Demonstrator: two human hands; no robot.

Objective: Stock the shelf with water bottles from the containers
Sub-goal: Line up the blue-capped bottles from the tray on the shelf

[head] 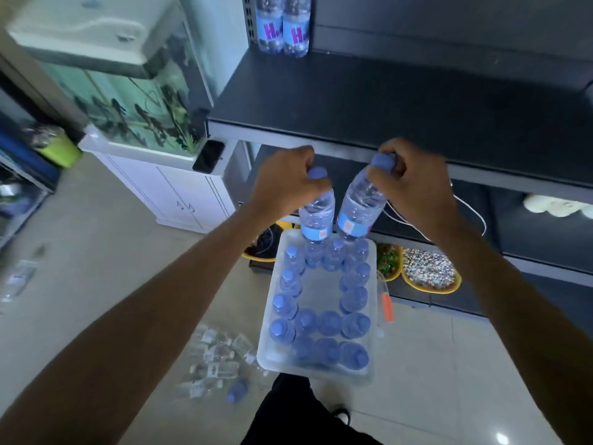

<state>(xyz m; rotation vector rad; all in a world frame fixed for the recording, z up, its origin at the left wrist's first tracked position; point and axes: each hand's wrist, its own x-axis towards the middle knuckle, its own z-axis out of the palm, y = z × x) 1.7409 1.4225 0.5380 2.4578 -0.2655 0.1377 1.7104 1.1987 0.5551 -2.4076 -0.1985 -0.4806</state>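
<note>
Bottles in both our hands above the container, below the dark shelf's front edge.
Our left hand clamps one water bottle at the neck, our right hand another; the clear container on the floor holds capped bottles along its edges.

The held bottles are clear with blue caps and light blue labels. The shelf is dark grey. Bottles at the back maybe have purple letters.
</note>
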